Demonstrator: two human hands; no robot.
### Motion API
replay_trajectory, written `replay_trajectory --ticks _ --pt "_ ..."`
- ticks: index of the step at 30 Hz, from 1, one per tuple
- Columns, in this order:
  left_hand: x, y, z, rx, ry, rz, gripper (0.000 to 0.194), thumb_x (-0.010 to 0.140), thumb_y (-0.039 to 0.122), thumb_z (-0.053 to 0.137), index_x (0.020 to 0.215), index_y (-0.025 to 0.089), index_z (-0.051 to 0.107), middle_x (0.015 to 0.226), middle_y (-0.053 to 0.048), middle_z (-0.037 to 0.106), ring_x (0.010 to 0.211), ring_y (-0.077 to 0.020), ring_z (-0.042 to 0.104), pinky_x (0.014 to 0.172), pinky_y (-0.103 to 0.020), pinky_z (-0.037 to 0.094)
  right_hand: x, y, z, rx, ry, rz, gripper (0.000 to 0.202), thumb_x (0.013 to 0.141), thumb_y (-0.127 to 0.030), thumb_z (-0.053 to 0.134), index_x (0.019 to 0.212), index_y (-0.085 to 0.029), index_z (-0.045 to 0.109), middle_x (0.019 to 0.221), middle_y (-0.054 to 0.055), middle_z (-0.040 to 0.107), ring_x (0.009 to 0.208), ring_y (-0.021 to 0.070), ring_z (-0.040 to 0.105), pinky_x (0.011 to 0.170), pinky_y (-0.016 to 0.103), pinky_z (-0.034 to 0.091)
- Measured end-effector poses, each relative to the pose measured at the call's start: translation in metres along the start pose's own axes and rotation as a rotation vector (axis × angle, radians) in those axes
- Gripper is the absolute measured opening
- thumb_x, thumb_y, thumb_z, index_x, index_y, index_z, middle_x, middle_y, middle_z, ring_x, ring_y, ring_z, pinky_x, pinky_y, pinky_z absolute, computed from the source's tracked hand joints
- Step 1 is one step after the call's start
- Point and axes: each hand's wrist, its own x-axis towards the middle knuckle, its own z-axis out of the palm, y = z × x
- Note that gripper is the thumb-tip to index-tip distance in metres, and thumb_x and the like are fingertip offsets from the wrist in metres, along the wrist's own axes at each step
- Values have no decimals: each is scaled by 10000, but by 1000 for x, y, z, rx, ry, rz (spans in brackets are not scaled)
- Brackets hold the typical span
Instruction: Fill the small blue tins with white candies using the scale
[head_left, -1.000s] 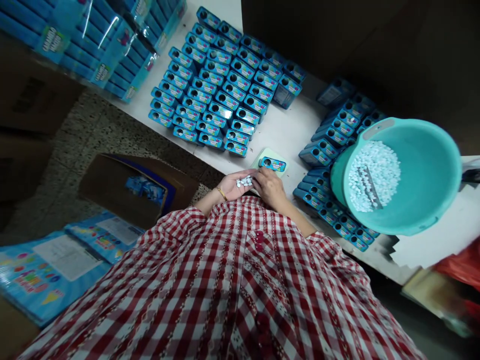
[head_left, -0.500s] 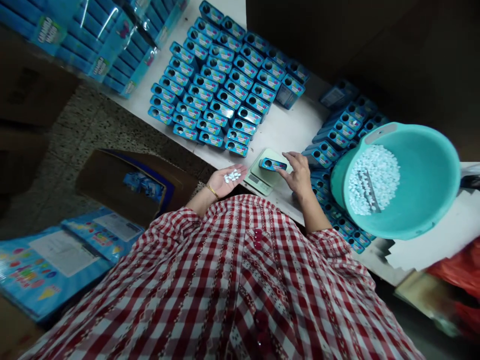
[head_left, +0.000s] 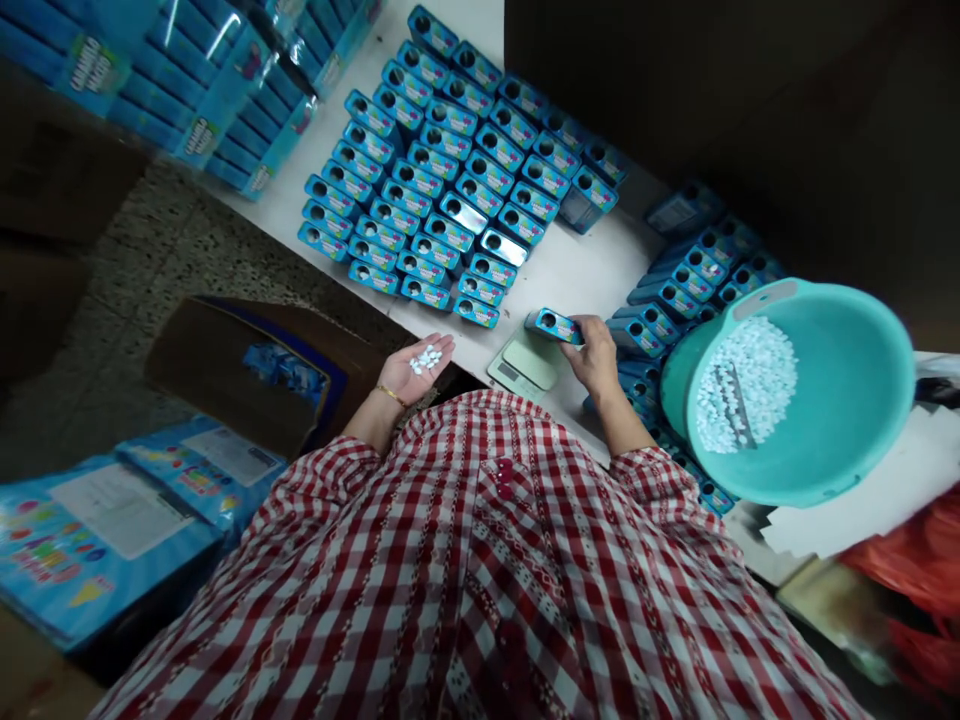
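Observation:
My left hand (head_left: pixel 411 372) lies palm up, lightly cupped, and holds several small white candies (head_left: pixel 426 360). Its fingers are stretched toward the table. Fingers and thumb of my right hand (head_left: pixel 596 358) are closed on the right end of a small blue box (head_left: pixel 553 325) with a round dark hole in its top. That box is at the far edge of a pale green digital scale (head_left: pixel 529 362), seemingly lifted off it. Beyond my left hand stand rows of the same blue boxes (head_left: pixel 439 185), holes facing up.
A turquoise basin (head_left: pixel 847 390) of white candies, with a strip-like scoop inside, is at right beside more blue boxes (head_left: pixel 675 290). Wrapped blue packs (head_left: pixel 202 90) lie upper left. An open carton (head_left: pixel 217 370) and printed blue packages (head_left: pixel 97 540) are at lower left.
My right hand has gripped the box that stood on the scale and moved it up toward the far edge. My left hand has drawn back to the left with its candies.

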Motion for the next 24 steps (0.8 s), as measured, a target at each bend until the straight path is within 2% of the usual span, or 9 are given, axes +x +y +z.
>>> replay_trajectory --ticks 4,6,8,12,16,18,20,22,24 --pt "-4 6 6 -41 31 10 399 804 42 431 1183 84 547 1006 -153 687 977 -204 665 857 -302 549 76 19 7 -49 172 138 333 760 -269 557 1075 -161 555 1006 103 578 954 247 520 872 396 435" --pt "-7 9 8 -48 41 15 395 805 32 418 1173 82 553 964 -145 694 947 -200 675 827 -291 560 113 25 11 -52 200 194 363 752 -234 557 1105 -146 551 1046 114 577 992 245 516 894 395 428" --pt "-8 11 8 -48 54 22 399 802 25 410 1170 75 556 952 -147 696 941 -203 676 818 -288 565 138 28 12 -40 223 221 394 758 -188 533 1149 -134 540 1106 126 570 1033 232 512 916 384 423" --pt "-7 11 7 -42 84 25 405 805 20 403 1177 63 556 944 -157 698 927 -204 680 818 -286 566 152 44 -9 -84 361 229 415 783 -149 482 1194 -139 536 1214 139 520 1104 222 473 945 393 406" --pt "-7 8 8 -44 112 3 433 800 21 411 1204 90 550 975 -156 698 926 -204 682 834 -297 564 162 85 -50 -201 514 515 357 793 -175 499 1132 -121 595 1270 191 455 1130 288 416 919 499 360" --pt "-9 6 7 -44 111 -8 445 792 21 418 1211 100 547 996 -156 696 928 -205 682 840 -304 562 173 108 -65 -248 446 615 308 833 -183 455 1075 -101 628 1318 219 409 1157 307 382 900 523 323" --pt "-10 4 6 -41 105 -17 444 788 24 425 1209 100 546 1002 -157 695 932 -206 681 841 -305 561 182 122 -69 -302 351 607 296 868 -164 398 966 -74 662 1300 233 428 1171 306 364 905 534 284" --pt "-10 3 3 -34 93 -25 431 787 27 433 1197 94 549 1001 -160 694 940 -207 679 840 -302 559 183 122 -67 -342 314 526 295 877 -146 389 851 -68 672 1180 231 512 1139 293 389 929 547 250" --pt "-8 2 2 -19 73 -38 419 785 28 441 1184 92 554 1006 -161 693 943 -205 677 841 -298 555 171 105 -61 -350 313 437 252 865 -160 434 781 -95 663 1035 196 569 1063 278 435 942 557 250"
